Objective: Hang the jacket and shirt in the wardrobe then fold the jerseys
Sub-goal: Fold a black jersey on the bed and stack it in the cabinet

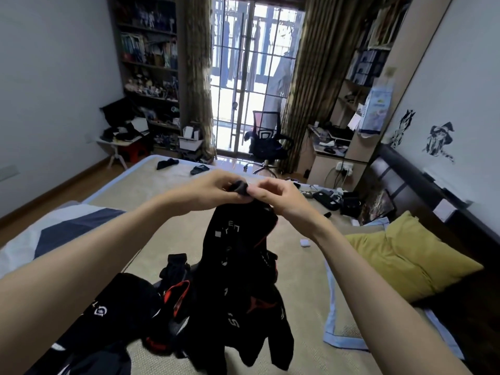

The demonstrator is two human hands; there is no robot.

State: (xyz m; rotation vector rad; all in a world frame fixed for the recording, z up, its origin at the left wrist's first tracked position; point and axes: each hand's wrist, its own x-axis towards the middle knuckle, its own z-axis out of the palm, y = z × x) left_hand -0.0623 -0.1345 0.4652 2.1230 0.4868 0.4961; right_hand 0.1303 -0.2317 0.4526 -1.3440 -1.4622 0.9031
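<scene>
Meanwhile, over the bed, we lift a black jersey with white lettering and red trim by its top edge. Our left hand and right hand meet almost knuckle to knuckle at the centre of the scene, each pinching a bunched bit of dark fabric, likely the collar or a shoulder seam; we cannot tell which.

The garment hangs straight down from that grip, its long axis vertical, top end at the hands and the lower hem and one sleeve trailing toward the near edge, where it runs into a heap of dark clothes on the near left of the mattress. Part of the print faces us, though the cloth is twisted and crumpled rather than spread.

We judge the folding stage to be in hand: no hanger or wardrobe shows in this view, and the piece held looks like a jersey rather than a jacket. Whether the hanging is already done we cannot say.

Next, we think, the hands need to move apart along the top edge to find both shoulders, shake the fabric flat, then lay it on the bare matting between the heap and the yellow pillow at the right. Two dark socks lie at the far end of the bed, well apart from the work.
</scene>
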